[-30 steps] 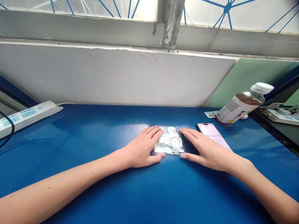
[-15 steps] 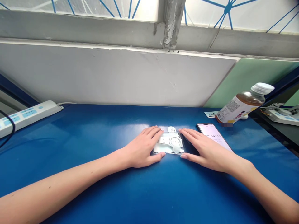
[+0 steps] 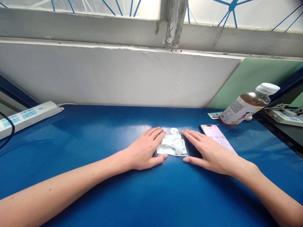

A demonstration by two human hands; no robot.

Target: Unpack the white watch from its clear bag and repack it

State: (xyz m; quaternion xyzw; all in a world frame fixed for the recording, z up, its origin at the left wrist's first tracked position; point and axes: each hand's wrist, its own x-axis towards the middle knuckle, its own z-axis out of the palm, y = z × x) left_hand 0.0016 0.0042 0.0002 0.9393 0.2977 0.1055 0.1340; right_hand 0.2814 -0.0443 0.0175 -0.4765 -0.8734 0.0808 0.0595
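Between my two hands a clear plastic bag (image 3: 163, 149) lies flat on the blue table (image 3: 113, 195). It has a white wristwatch (image 3: 178, 142) in it or on it; which of the two I cannot tell. A small round white tag (image 3: 174, 130) sits at the bag's far edge. My left hand (image 3: 149, 148) rests on the bag's left side, fingers stretched out and thumb apart. On the other side my right hand (image 3: 204, 148) lies with its fingers extended by the bag's right edge, holding nothing. That hand and wrist partly cover a phone (image 3: 219, 137) showing a running timer.
A bottle of brown drink (image 3: 246, 105) with a white cap leans at the back right, beside a small card (image 3: 214, 115). At the far left lies a white power strip (image 3: 30, 116) with a black cable (image 3: 11, 130). Behind the table rises a white wall (image 3: 113, 75).
Both hands and the bag stay in place. The phone's timer has gone from 14:15 to 14:16, and the view has shifted very slightly.
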